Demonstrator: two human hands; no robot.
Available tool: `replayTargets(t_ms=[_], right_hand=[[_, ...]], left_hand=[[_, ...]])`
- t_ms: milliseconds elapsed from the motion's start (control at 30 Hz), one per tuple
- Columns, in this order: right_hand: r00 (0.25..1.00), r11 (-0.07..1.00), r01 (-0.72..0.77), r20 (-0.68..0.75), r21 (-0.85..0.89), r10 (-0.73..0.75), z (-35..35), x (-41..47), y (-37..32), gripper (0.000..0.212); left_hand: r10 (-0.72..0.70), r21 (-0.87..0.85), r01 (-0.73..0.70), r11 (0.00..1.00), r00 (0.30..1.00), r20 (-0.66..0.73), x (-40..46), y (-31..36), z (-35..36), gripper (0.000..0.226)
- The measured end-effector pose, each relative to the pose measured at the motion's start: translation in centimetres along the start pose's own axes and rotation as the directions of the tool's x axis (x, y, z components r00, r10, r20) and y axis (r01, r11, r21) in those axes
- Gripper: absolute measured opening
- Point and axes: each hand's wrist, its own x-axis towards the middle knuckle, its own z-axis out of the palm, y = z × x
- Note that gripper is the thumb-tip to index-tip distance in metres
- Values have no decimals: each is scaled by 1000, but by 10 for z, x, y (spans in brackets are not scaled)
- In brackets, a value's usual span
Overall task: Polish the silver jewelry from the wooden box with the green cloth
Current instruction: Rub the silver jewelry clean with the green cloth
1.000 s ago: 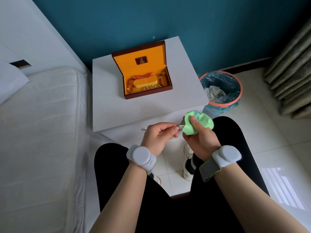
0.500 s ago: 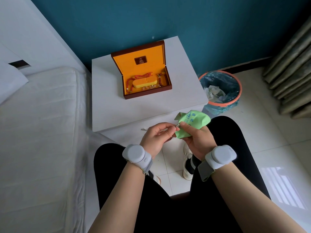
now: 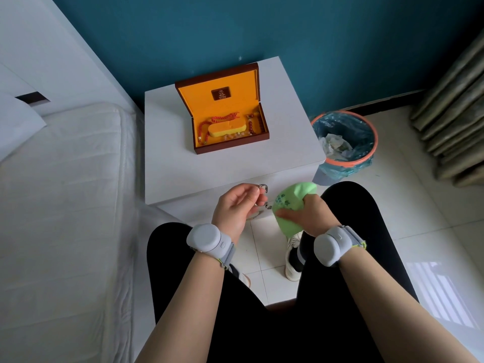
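The wooden box (image 3: 230, 147) stands open on the white nightstand (image 3: 183, 169), its lid up and its orange lining showing red and amber bead strings. In front of the nightstand, above my knees, my left hand (image 3: 237, 205) pinches a small silver piece of jewelry (image 3: 263, 189) between the fingertips. My right hand (image 3: 311, 214) grips the crumpled green cloth (image 3: 289, 203), which touches the lower end of the silver piece. Part of the jewelry is hidden by my fingers and the cloth.
A bed with a white mattress (image 3: 65, 205) fills the left side. An orange-rimmed waste bin (image 3: 344, 142) with a blue liner stands right of the nightstand. Curtains (image 3: 453, 121) hang at the far right. My black-trousered legs and a white shoe (image 3: 293, 255) are below.
The cloth has slid off most of the silver piece toward the right, so a loop of it now shows above my left fingers. Both hands stayed in place.
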Motion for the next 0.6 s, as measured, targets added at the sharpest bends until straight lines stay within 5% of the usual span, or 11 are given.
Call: replayTargets(t_ms=[167, 233, 333, 467, 600], right_hand=[[992, 992, 13, -129, 128, 3, -10, 2, -2, 38], [995, 988, 43, -93, 145, -30, -10, 2, -3, 35], [991, 915, 107, 27, 388, -128, -6, -3, -6, 18], [957, 644, 121, 84, 756, -278, 7, -7, -7, 18], [954, 231, -177, 225, 957, -201, 12, -6, -5, 34]], left_hand=[[24, 59, -24, 998, 1000, -4, 0, 0, 2, 29], [31, 72, -31, 997, 1000, -1, 1, 0, 3, 30], [65, 119, -68, 991, 997, 32, 0, 1, 8, 25], [140, 184, -143, 972, 990, 33, -2, 3, 11, 24], [157, 223, -161, 961, 987, 38, 0, 4, 7, 32]])
